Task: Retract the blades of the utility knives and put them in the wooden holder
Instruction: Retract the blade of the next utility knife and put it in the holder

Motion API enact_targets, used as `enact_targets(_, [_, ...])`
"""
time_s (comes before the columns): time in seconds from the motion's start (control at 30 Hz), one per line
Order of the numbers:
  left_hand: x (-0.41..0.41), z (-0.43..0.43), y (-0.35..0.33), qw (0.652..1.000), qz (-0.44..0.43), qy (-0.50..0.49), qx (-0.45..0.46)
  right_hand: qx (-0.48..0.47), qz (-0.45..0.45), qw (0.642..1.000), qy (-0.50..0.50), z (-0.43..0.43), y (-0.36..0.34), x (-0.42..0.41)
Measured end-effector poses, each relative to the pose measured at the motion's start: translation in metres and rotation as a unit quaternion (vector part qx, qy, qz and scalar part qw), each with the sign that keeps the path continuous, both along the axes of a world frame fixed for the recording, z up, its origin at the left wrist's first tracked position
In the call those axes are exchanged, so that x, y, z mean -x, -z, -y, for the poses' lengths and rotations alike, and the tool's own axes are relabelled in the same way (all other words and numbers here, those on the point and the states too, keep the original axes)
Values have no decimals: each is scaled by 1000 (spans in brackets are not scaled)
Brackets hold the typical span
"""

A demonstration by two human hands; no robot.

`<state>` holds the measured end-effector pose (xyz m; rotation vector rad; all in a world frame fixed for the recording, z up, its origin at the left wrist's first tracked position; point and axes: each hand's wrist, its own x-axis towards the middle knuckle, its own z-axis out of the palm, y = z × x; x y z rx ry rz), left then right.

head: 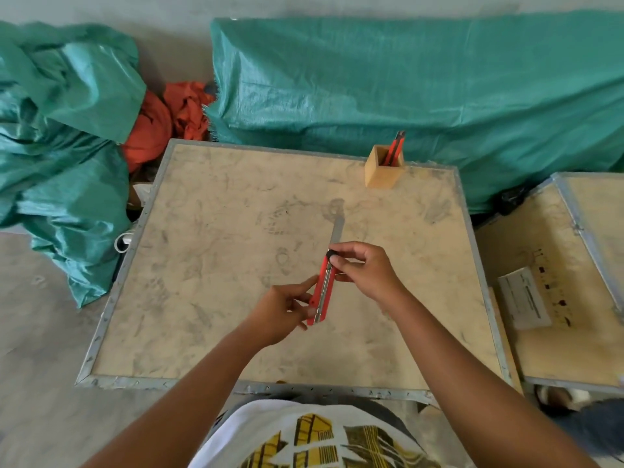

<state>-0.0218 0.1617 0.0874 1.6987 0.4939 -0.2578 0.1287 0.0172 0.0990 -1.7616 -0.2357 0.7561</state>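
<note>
Above the middle of the wooden tabletop (pixel 209 265) I hold a red utility knife (pixel 323 292) with both hands. Its grey blade (pixel 337 231) sticks far out, pointing away from me. My left hand (pixel 287 309) grips the rear end of the handle. My right hand (pixel 364 268) pinches the front part, with fingertips at the black slider (pixel 331 254). A square wooden holder (pixel 384 168) stands at the table's far edge, right of centre. Another red utility knife (pixel 395 146) stands upright inside it.
Green tarps (pixel 405 82) cover bulky shapes behind and left of the table, with orange cloth (pixel 169 116) between them. A second crate-like table (pixel 553 282) with a paper label (pixel 523 298) stands close on the right. The tabletop has a metal rim.
</note>
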Motion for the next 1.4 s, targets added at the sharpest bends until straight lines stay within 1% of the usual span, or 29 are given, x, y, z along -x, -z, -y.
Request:
enact_targets(0.13, [-11,13,-16,996,42,-55,58,-23,21,999,-7,10,-17,-12])
enact_targets(0.23, [-22,19,-25,988,82,-97,85,-3,49,997,-61,17,-27,-17])
enact_targets(0.37, [-35,17,-35,978,118,-144,97,30,103,984,-140,18,-37,-18])
enact_targets(0.47, [-40,14,-42,973,137,-158,96,37,147,973,-173,18,-44,-20])
enact_targets(0.6, [-41,16,-50,971,157,-146,108,31,197,959,-200,22,-55,-23])
enact_targets(0.67, [-40,19,-54,970,162,-140,115,26,216,955,-204,26,-59,-23])
enact_targets(0.8, [-38,25,-60,972,163,-131,107,29,243,953,-180,31,-62,-17])
enact_targets(0.9, [-35,31,-61,973,162,-136,95,23,250,953,-168,34,-62,-11])
enact_targets(1.07, [-33,39,-66,968,175,-148,106,7,260,948,-184,42,-67,-12])
enact_targets(1.23, [-35,45,-70,967,190,-137,101,8,280,948,-149,47,-71,-10])
enact_targets(1.4, [-34,48,-72,966,190,-142,104,-1,263,947,-183,54,-76,-14])
